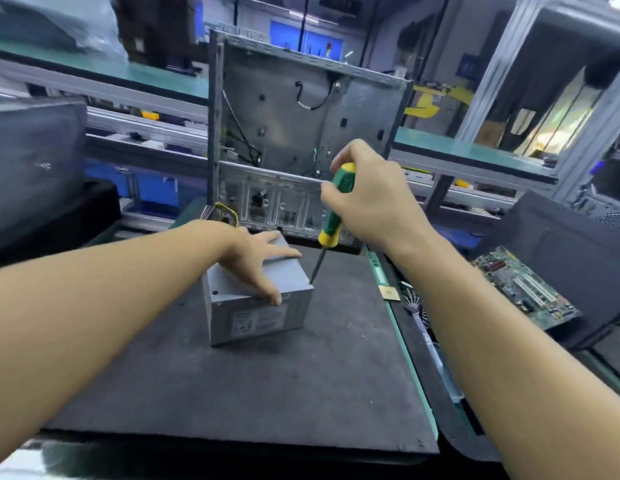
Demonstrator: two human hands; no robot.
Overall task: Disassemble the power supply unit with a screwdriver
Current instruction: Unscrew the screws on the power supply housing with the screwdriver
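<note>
Mat (pixel 232 393) bears the PSU (pixel 256 317), mid-bench; left hand (pixel 256 261) presses flat on its top, fingers spread; right hand (pixel 370 195) grips the screwdriver (pixel 332 216), tip at the right top corner; tilted so, it could slip and strip the screw; case (pixel 294 116) stands beyond.

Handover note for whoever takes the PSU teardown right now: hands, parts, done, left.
Left hand lies flat on top of the power supply unit, steadying it on the black mat.
Right hand grips the green-yellow screwdriver, tip at the unit's top right corner.
Done: unit sits out of the computer case behind it; cover still on.
Left: undo the cover screws, open it up.
</note>
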